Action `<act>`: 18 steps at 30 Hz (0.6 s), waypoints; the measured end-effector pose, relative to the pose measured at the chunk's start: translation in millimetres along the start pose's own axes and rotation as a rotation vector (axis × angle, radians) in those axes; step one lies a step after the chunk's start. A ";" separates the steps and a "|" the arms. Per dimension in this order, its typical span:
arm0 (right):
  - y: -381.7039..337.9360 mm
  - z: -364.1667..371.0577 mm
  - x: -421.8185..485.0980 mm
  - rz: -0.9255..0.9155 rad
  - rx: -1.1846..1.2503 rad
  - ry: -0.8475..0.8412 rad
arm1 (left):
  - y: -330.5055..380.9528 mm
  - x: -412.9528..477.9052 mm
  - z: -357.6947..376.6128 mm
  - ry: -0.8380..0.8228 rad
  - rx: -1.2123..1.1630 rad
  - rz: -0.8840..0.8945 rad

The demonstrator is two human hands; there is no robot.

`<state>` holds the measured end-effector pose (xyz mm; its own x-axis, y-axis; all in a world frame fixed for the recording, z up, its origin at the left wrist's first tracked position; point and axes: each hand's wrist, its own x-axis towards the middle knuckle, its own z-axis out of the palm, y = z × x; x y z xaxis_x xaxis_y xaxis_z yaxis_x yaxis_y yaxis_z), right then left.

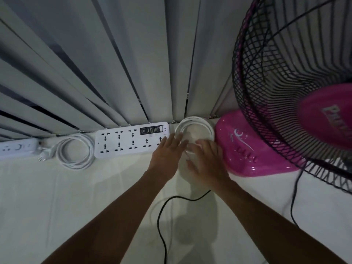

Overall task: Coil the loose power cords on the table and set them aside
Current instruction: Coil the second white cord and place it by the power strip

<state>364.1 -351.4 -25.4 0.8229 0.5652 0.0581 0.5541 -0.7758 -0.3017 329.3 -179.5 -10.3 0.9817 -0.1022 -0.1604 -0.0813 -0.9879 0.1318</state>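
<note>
Two hands (187, 159) on one of two white coils (194, 130).

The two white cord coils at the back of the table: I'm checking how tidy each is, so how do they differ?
The white cord coil between the two power strips lies untouched, with its plug visible beside it; the white cord coil beside the pink fan base has the left hand and right hand on it, and no plug shows. The first sits looser and oval, the second rounder. Both lie flat near the blinds.
</note>
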 end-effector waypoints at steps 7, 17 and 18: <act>7.3 2.1 -3.2 -0.019 -0.181 -0.012 | -3.9 3.6 3.3 -0.151 0.177 0.047; 19.6 15.6 -1.4 0.177 0.347 0.043 | -7.6 4.4 1.9 -0.233 0.119 0.057; 17.7 15.8 -5.7 0.178 0.355 0.063 | -9.3 2.1 1.4 -0.221 0.111 0.068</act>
<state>367.2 -364.0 -46.1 0.9144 0.4036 0.0303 0.3335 -0.7089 -0.6215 331.9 -170.7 -13.3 0.9132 -0.1792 -0.3661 -0.1758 -0.9835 0.0427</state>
